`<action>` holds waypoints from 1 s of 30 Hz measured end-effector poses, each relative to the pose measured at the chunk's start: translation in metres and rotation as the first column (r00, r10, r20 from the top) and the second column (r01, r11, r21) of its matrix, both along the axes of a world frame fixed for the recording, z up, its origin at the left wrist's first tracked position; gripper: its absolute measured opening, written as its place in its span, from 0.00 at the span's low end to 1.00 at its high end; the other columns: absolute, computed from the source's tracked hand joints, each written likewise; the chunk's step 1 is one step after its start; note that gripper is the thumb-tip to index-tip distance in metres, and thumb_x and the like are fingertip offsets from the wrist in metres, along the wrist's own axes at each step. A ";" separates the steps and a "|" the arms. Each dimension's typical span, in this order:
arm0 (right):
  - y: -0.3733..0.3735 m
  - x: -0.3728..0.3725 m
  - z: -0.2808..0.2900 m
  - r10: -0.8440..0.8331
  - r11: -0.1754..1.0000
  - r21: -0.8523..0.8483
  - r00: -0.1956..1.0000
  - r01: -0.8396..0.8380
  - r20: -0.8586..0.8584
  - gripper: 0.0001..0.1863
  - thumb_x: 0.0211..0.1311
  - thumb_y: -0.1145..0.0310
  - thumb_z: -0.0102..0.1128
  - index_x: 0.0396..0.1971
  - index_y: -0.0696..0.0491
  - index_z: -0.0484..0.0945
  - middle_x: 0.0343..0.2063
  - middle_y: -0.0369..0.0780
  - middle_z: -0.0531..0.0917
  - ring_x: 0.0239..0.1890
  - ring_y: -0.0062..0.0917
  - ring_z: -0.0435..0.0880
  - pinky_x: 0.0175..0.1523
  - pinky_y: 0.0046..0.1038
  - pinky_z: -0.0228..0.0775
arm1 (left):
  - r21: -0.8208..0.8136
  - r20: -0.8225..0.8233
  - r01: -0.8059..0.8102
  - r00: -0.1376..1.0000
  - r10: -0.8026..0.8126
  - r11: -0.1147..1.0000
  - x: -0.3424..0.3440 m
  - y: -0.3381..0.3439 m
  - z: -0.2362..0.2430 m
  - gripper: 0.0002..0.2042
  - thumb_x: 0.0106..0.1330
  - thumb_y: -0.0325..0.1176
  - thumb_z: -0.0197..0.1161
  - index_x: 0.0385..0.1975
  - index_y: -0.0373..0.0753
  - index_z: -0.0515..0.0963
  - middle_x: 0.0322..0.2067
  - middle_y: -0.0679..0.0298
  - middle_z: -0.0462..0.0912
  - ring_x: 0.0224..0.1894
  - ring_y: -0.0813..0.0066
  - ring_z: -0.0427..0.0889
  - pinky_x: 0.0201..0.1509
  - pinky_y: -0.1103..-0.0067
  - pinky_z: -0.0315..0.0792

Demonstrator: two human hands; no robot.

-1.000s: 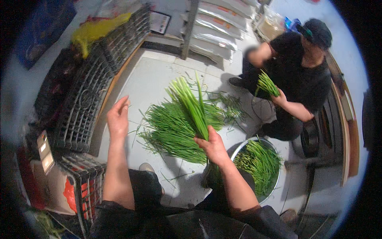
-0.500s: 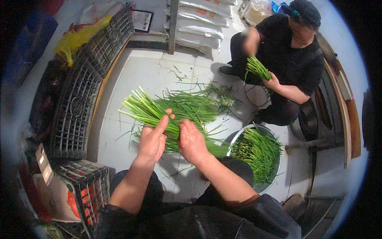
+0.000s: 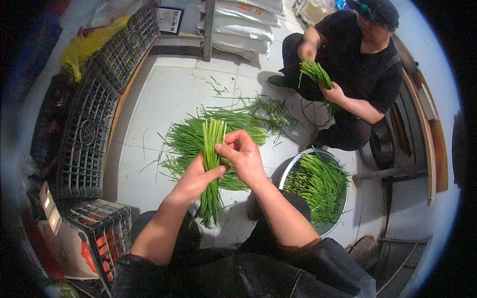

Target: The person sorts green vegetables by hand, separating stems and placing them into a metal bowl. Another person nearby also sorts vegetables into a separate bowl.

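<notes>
from my distant seat i see the left hand (image 3: pixel 196 176) wrapped around a slim bundle of long green stalks with pale cut ends (image 3: pixel 214 134), its thumb laid across the front. the bundle stands nearly in line with my view: its pale ends reach up past the left hand, and its dark green leaf ends hang below it, toward the wearer's lap. the right hand (image 3: pixel 243 156) is just beside, on the right; its thumb tip touches the stalks above the left thumb, its fingers bent inward, and i cannot tell whether it pinches a stem.

beyond both hands, a wide loose heap of green stalks (image 3: pixel 184 141) lies on the pale tiled floor (image 3: pixel 151 84). to the right of the right hand, near the wearer's knee, i make out a round metal basin (image 3: pixel 325 229) filled with more green stalks. farther off, up and right of the right hand, a crouching co-worker in black clothes (image 3: pixel 370 64) holds another green bunch (image 3: pixel 315 73). well left of the left hand stand black plastic lattice crates (image 3: pixel 82 141).
</notes>
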State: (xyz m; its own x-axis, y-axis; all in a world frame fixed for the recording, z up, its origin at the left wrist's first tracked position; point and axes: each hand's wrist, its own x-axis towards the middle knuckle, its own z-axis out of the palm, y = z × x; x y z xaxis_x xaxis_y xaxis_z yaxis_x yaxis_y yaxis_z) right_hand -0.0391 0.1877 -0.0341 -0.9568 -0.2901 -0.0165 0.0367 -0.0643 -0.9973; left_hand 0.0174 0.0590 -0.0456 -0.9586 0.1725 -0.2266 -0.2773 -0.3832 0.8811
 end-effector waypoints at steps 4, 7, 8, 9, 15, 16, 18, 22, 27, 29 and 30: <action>0.009 -0.006 0.004 0.076 0.978 -0.207 0.981 -0.039 0.176 0.08 0.56 0.76 0.57 0.34 0.56 0.67 0.26 0.34 0.75 0.26 0.16 0.73 0.30 0.19 0.67 | 0.224 0.120 0.061 0.989 -0.089 0.973 0.001 -0.013 0.009 0.17 0.60 0.25 0.56 0.50 0.34 0.65 0.36 0.58 0.77 0.35 0.71 0.78 0.42 0.75 0.74; 0.013 -0.008 0.006 0.112 0.963 -0.264 0.977 -0.061 0.181 0.08 0.57 0.76 0.57 0.35 0.56 0.68 0.29 0.35 0.77 0.33 0.17 0.74 0.40 0.20 0.67 | 0.371 0.161 0.061 0.979 -0.128 0.927 0.000 -0.015 0.013 0.14 0.60 0.26 0.57 0.46 0.35 0.67 0.33 0.57 0.77 0.32 0.66 0.79 0.41 0.70 0.76; 0.014 -0.008 0.005 0.118 0.959 -0.276 0.978 -0.067 0.174 0.07 0.57 0.76 0.57 0.34 0.55 0.68 0.30 0.36 0.77 0.33 0.17 0.74 0.41 0.21 0.67 | 0.355 0.172 0.049 0.978 -0.117 0.933 0.000 -0.016 0.014 0.14 0.60 0.26 0.58 0.44 0.34 0.67 0.32 0.57 0.77 0.31 0.66 0.79 0.40 0.71 0.76; 0.015 -0.009 0.005 0.123 0.955 -0.288 0.978 -0.071 0.167 0.07 0.57 0.76 0.57 0.34 0.55 0.68 0.32 0.36 0.78 0.33 0.17 0.74 0.42 0.22 0.67 | 0.356 0.177 0.045 0.978 -0.115 0.933 0.000 -0.015 0.014 0.13 0.60 0.26 0.58 0.43 0.34 0.67 0.31 0.57 0.77 0.30 0.67 0.79 0.39 0.71 0.76; 0.038 -0.032 0.005 -0.232 0.954 -0.184 0.971 0.238 0.054 0.05 0.56 0.75 0.58 0.30 0.55 0.70 0.28 0.36 0.78 0.28 0.17 0.73 0.36 0.20 0.66 | 0.157 0.124 0.099 0.985 -0.119 0.983 0.001 -0.020 0.014 0.11 0.60 0.27 0.58 0.40 0.34 0.68 0.26 0.59 0.77 0.26 0.70 0.78 0.34 0.74 0.75; 0.044 -0.039 0.007 -0.326 0.931 -0.157 0.944 0.328 0.041 0.05 0.56 0.75 0.58 0.29 0.56 0.71 0.27 0.36 0.78 0.26 0.17 0.73 0.34 0.19 0.66 | 0.122 0.090 0.120 0.987 -0.131 0.985 0.001 -0.021 0.014 0.11 0.60 0.27 0.58 0.40 0.34 0.68 0.25 0.59 0.76 0.26 0.70 0.77 0.33 0.75 0.75; 0.054 -0.046 0.010 -0.424 0.825 -0.305 0.878 0.476 0.222 0.06 0.56 0.73 0.60 0.26 0.55 0.71 0.22 0.35 0.77 0.22 0.15 0.71 0.28 0.17 0.62 | 0.135 0.110 0.069 0.990 -0.085 0.988 0.002 -0.022 0.013 0.09 0.61 0.27 0.58 0.38 0.34 0.69 0.26 0.60 0.77 0.26 0.72 0.78 0.33 0.77 0.74; 0.044 -0.031 0.007 -0.134 0.978 -0.136 0.976 0.158 0.173 0.12 0.62 0.62 0.54 0.24 0.53 0.72 0.18 0.33 0.75 0.20 0.15 0.70 0.27 0.17 0.62 | 0.142 0.080 -0.036 0.996 0.025 0.989 0.000 -0.020 0.012 0.07 0.60 0.27 0.60 0.35 0.34 0.72 0.26 0.62 0.78 0.27 0.74 0.78 0.33 0.78 0.73; 0.012 -0.006 -0.005 -0.011 0.993 -0.118 1.000 0.009 -0.016 0.07 0.58 0.72 0.57 0.29 0.54 0.67 0.31 0.36 0.75 0.29 0.14 0.70 0.38 0.19 0.64 | 0.016 0.044 -0.118 0.992 0.117 0.993 0.000 -0.013 0.008 0.06 0.58 0.25 0.62 0.33 0.33 0.73 0.27 0.63 0.78 0.29 0.75 0.78 0.35 0.81 0.73; 0.009 -0.004 -0.007 0.028 0.993 -0.113 1.000 -0.028 0.003 0.09 0.55 0.77 0.58 0.31 0.54 0.65 0.33 0.37 0.75 0.30 0.15 0.70 0.39 0.20 0.65 | -0.149 -0.009 -0.136 0.991 0.136 0.979 0.001 -0.010 0.005 0.07 0.58 0.24 0.62 0.34 0.33 0.73 0.27 0.63 0.79 0.30 0.76 0.79 0.35 0.82 0.73; 0.009 -0.006 -0.008 0.041 0.988 -0.149 0.999 -0.040 0.002 0.09 0.55 0.78 0.57 0.31 0.54 0.65 0.33 0.37 0.75 0.31 0.16 0.70 0.39 0.20 0.65 | -0.163 -0.041 -0.140 0.990 0.135 0.977 0.000 -0.008 0.004 0.06 0.58 0.25 0.61 0.34 0.33 0.74 0.28 0.63 0.79 0.31 0.76 0.79 0.36 0.82 0.73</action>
State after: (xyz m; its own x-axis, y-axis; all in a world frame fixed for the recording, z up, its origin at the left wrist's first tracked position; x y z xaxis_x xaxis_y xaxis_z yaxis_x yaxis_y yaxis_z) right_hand -0.0447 0.1971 -0.0417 -0.9444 -0.3280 0.0245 0.0476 -0.2101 -0.9765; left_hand 0.0178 0.0511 -0.0417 -0.9772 0.0011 -0.2121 -0.2048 -0.2644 0.9424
